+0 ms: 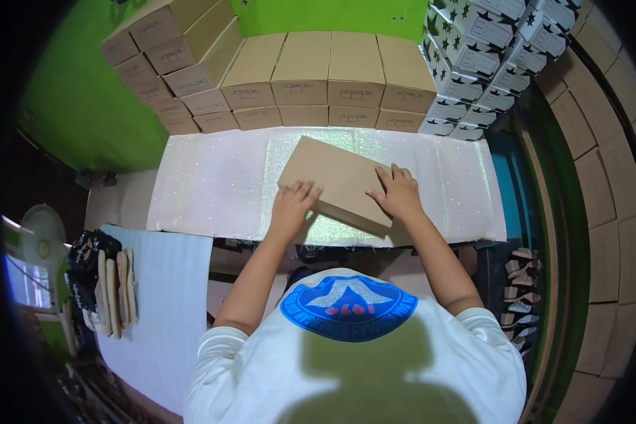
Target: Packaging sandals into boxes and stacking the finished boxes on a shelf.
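Note:
A closed brown cardboard box (338, 178) lies turned at an angle over the sparkly white table cover (212, 180). My left hand (295, 205) grips its near left edge, the fingertips resting on the top and the thumb hidden. At the right end, my right hand (398, 194) holds the box with its thumb and fingers apart over the top edge. Whether the underside fully touches the table I cannot tell.
Stacked brown boxes (300, 67) line the table's back. White boxes with black stars (466, 53) are piled at back right. On the left, a light side table (155, 297) bears several pale flat pieces (124, 283); a fan (42, 237) stands beyond. More cartons (604, 233) line the right.

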### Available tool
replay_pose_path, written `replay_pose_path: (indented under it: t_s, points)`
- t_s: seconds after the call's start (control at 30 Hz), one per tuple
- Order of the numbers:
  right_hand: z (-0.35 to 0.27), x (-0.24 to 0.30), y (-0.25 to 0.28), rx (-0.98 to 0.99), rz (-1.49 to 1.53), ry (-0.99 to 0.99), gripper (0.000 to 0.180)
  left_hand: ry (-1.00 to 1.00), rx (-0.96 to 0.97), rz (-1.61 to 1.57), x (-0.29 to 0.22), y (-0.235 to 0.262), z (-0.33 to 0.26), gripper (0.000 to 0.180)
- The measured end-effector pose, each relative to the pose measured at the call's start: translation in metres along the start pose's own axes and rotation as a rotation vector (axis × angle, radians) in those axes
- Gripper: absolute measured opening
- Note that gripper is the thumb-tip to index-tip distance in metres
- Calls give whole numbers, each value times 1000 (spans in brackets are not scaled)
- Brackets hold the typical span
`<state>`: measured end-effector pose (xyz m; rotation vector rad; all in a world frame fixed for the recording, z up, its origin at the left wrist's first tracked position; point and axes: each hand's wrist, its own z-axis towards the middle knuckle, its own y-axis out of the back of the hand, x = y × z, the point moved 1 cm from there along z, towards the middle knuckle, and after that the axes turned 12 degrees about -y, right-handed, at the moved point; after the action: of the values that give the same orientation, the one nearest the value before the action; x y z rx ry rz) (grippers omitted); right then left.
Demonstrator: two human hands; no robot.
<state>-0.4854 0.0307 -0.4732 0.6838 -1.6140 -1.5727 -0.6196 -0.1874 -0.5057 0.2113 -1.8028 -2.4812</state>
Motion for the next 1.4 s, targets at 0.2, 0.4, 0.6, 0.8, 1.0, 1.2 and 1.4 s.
replay_pose_path:
  t_s: [0.2,0.4,0.6,0.8,1.0,1.2,1.4]
  points:
    - [-32,40,5,221,-61,-323,70,335,95,261,22,14,18,46]
    - [-49,58,-8,297,224,-284,82,398,272,54,-46,43,23,62]
    - [-40,52,5,333,183,-202,65,229,211,-34,-73,22,-5,78]
    - [5,28,1,-252,134,105,55,12,368,-220,-13,49,-10,77]
    - [8,13,-6,85,188,-233,59,467,315,66,23,66,-39,74]
    - [-24,9,11,147,578,-361,58,638,-2,-544,3,46,-56,69]
    - [-30,-9,22,95,787,-444,54,741,-296,-775,22,46,-51,59]
